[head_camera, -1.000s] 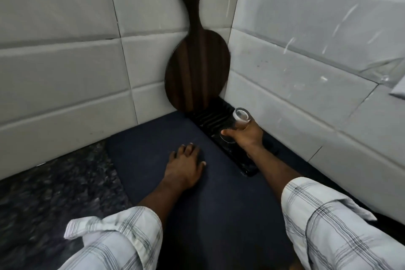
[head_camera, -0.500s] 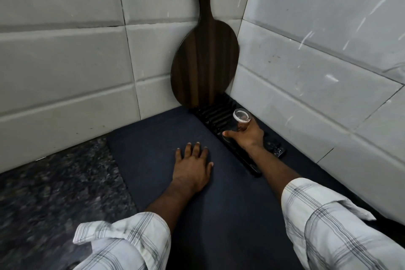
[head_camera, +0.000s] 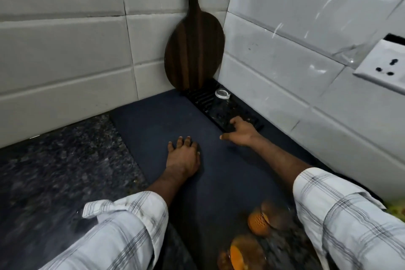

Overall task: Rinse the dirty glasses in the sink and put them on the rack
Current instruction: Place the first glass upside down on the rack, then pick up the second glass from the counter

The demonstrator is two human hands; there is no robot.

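Dim, even indoor light. Streaky glare crosses the glossy tiles [head_camera: 285, 35] right of the cutting board [head_camera: 194, 50]. Well below it, orange glasses [head_camera: 258, 223] smear in motion blur; tile lines bow outward.

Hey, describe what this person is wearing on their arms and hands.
Both arms wear a white shirt with thin grey and black check lines; the left sleeve and right sleeve are rolled up, leaving the forearms bare. The left hand and right hand are bare: no gloves, watch or rings show.
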